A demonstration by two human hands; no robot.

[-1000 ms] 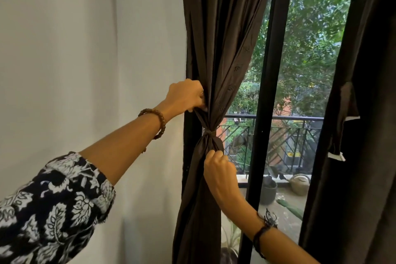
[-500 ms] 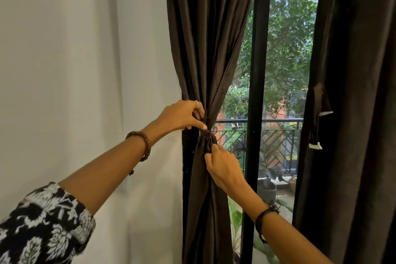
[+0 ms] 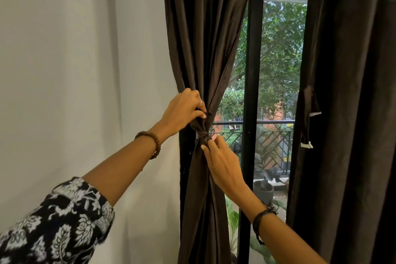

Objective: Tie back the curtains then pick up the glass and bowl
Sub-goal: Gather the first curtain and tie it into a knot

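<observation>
Head view shows the left curtain [image 3: 205, 53] gathered into a narrow waist at mid-height, against a black window frame [image 3: 252, 92], where a tie [image 3: 202, 134] of the same dark cloth cinches it. The left hand [image 3: 182, 112] is curled just above the tie, its fingertips pinching a fold of the curtain; a ring [image 3: 200, 101] shows on one finger and a bead bracelet [image 3: 153, 141] circles the wrist. The right hand [image 3: 222, 163] reaches up from below, its thumb and first fingers pinching the bunched cloth right under the tie, the other fingers loosely bent; a dark cord band [image 3: 260, 221] sits on that wrist. How the tie is fastened is hidden by the fingers and by the folds. The right curtain [image 3: 351, 113] hangs loose at the picture's right edge, cut off there, with a short strap [image 3: 307, 113] dangling from it; the strap carries small white tabs, and no writing on them can be read. No glass or bowl is in view. A floral sleeve [image 3: 55, 225] is cut off at the lower left. Through the pane are a balcony railing [image 3: 272, 135], trees [image 3: 280, 53] and a grey pot [image 3: 263, 191], partly hidden by the right forearm. A pale wall [image 3: 75, 71] fills the left.
</observation>
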